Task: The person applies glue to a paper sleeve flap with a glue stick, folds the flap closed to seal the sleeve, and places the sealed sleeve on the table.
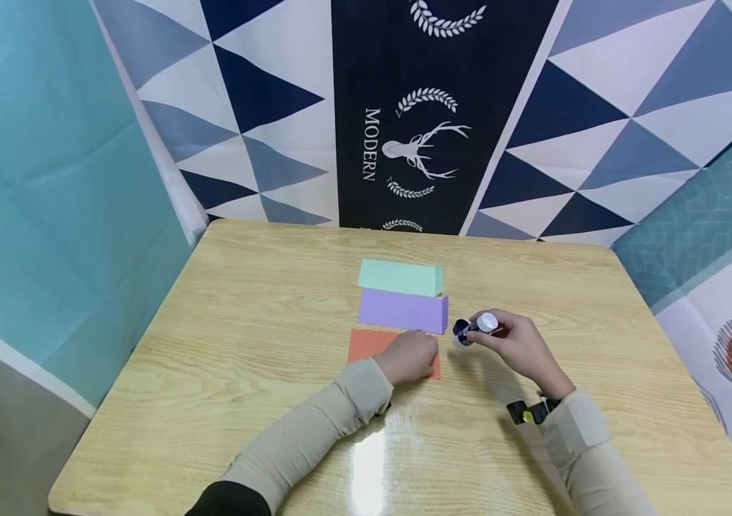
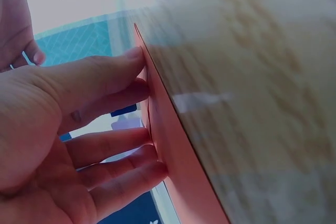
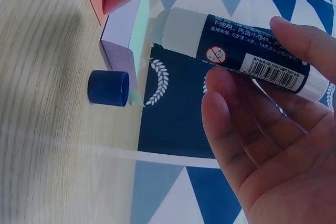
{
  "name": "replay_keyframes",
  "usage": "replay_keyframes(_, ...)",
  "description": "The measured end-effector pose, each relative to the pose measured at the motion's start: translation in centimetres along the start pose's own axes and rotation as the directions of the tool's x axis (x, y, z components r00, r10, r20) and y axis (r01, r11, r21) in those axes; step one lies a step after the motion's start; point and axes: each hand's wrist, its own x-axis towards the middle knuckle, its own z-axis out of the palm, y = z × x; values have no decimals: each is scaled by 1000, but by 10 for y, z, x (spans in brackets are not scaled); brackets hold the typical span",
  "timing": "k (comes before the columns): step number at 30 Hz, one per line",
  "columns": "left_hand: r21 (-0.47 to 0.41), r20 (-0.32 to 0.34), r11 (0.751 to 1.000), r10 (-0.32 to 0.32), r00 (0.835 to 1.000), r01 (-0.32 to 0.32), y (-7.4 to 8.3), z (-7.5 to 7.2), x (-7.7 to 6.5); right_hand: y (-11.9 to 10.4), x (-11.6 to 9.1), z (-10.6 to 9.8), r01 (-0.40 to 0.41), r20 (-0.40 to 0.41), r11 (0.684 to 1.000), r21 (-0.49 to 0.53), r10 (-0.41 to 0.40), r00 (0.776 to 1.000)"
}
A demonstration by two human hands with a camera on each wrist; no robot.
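Observation:
My left hand (image 1: pixel 407 356) rests on an orange sheet of paper (image 1: pixel 366 342) lying on the table. In the left wrist view, its thumb and fingertips press against the orange paper's surface, the fingers fairly straight. Over the table to the right, my right hand (image 1: pixel 527 350) pinches a glue stick (image 3: pixel 252 51) between thumb and fingers. The stick has a navy label with a barcode and white ends, and it is uncapped and tilted. Its navy cap (image 3: pixel 108 88) stands on the table, just beyond the stick in the head view.
Behind the orange sheet lies a purple paper piece (image 1: pixel 401 309) with its right end folded up. A mint green folded paper (image 1: pixel 398 276) lies behind that. They are on a wooden table (image 1: pixel 243 322), with patterned cloth (image 1: pixel 276 107) hanging along its back edge.

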Motion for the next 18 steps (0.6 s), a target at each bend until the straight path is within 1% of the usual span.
replay_keyframes(2,-7,-5,1000,2,1000,-2,0,0,-1,1,0,1,3,-3,1000,-3,-3,1000)
replay_keyframes(9,25,-4,999,30,1000,-30,0,0,-4,1,0,2,3,-6,1000,-5,-3,1000)
replay_keyframes(11,22,-1,999,36,999,-36,-1,1,-4,1,1,1,1,-5,1000,-8,-1,1000)
replay_keyframes(15,19,7,999,32,999,-32,-2,1,-5,1,1,1,-2,-4,1000,-11,2,1000)
replay_keyframes(18,-14,9,1000,18,1000,-18,-2,1,-5,1,1,1,-3,-3,1000,-9,3,1000)
